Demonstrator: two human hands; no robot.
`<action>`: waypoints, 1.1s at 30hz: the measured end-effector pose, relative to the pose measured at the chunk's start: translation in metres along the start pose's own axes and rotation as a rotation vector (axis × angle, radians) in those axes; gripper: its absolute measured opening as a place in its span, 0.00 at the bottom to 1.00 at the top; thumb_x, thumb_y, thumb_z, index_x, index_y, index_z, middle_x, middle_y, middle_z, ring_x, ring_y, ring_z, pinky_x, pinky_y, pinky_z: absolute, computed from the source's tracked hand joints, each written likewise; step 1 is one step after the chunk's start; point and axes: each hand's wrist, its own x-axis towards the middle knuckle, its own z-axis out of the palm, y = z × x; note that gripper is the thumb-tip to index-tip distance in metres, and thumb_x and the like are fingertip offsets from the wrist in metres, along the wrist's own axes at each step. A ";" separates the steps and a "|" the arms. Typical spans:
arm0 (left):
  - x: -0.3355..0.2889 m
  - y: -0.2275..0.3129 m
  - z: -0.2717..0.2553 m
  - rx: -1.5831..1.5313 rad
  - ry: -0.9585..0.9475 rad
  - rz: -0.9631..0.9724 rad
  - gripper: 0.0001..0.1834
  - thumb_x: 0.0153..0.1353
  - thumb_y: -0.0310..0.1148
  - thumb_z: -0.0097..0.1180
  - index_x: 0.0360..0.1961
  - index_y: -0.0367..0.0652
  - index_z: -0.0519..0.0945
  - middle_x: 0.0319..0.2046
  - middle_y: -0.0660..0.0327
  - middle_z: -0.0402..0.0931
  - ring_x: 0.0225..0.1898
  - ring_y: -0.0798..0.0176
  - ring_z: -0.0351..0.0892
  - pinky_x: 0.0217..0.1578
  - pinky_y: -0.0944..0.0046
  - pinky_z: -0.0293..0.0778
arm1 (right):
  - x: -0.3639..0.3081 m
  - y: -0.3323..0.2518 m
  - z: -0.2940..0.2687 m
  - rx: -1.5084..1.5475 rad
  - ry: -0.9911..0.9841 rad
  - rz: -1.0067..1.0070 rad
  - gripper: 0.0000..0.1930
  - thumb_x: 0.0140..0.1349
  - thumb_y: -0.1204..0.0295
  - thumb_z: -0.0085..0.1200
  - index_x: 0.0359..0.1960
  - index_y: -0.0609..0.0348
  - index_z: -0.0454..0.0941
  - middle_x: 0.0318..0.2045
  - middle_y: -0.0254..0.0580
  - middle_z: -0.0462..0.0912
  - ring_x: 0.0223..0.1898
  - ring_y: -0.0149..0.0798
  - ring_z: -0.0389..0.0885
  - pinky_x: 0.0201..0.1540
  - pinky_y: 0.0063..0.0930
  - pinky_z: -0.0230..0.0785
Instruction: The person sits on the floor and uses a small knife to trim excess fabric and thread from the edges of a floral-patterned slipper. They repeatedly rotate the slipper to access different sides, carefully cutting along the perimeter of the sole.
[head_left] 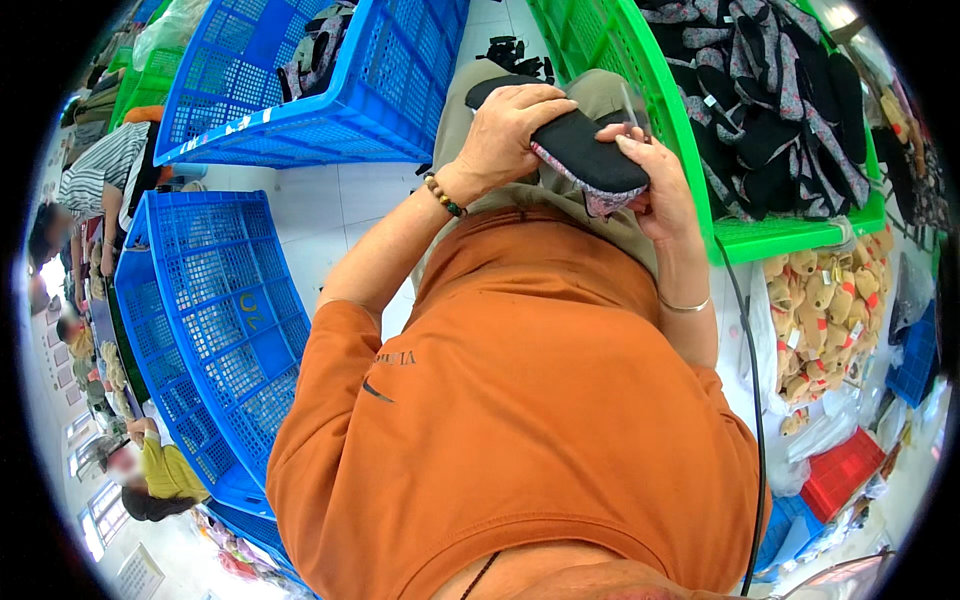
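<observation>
A slipper with a black sole and pink patterned fabric along its side (590,150) is held sole up over my lap. My left hand (512,128), with a beaded bracelet at the wrist, curls over the sole at its far-left part. My right hand (660,185), wearing a silver bangle, grips the near right end, thumb on top and the other fingers partly hidden beneath. A thin, see-through strip (630,108) stands up beside the right fingertips; what it is I cannot make out. The slipper's underside is mostly hidden.
A green crate (720,240) heaped with black and patterned slippers (760,110) stands at right. A blue crate (300,135) with a few pieces is ahead left; more blue crates (230,320) stack at left. Plush toys (825,320) lie at right. A black cable (755,400) hangs beside me. Co-workers are far left.
</observation>
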 end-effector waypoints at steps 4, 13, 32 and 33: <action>0.013 0.002 0.006 -0.238 0.005 -0.034 0.21 0.44 0.28 0.63 0.44 0.45 0.79 0.42 0.55 0.78 0.44 0.54 0.78 0.45 0.62 0.74 | -0.004 -0.006 0.007 -0.112 0.029 -0.126 0.13 0.64 0.62 0.46 0.38 0.58 0.78 0.20 0.27 0.74 0.11 0.15 0.52 0.12 0.12 0.40; -0.068 -0.072 0.083 -0.688 -0.283 -0.482 0.10 0.51 0.34 0.62 0.31 0.39 0.81 0.25 0.55 0.80 0.27 0.67 0.76 0.32 0.64 0.72 | 0.036 0.046 -0.006 -0.599 -0.052 -0.268 0.19 0.54 0.57 0.61 0.35 0.63 0.76 0.16 0.31 0.72 0.19 0.22 0.67 0.21 0.18 0.58; -0.025 -0.059 0.020 -0.920 -0.534 -0.427 0.13 0.57 0.28 0.50 0.41 0.34 0.78 0.37 0.63 0.78 0.42 0.70 0.72 0.46 0.70 0.68 | 0.014 0.087 0.007 -0.746 0.025 -0.641 0.32 0.32 0.60 0.76 0.35 0.60 0.69 0.31 0.38 0.74 0.33 0.35 0.74 0.37 0.26 0.69; -0.033 -0.059 0.016 -0.811 -0.524 -0.547 0.13 0.61 0.30 0.49 0.43 0.34 0.77 0.41 0.62 0.76 0.43 0.68 0.72 0.49 0.68 0.67 | 0.014 0.093 0.004 -0.729 0.082 -0.649 0.32 0.32 0.60 0.76 0.35 0.60 0.68 0.31 0.39 0.74 0.33 0.36 0.74 0.37 0.26 0.69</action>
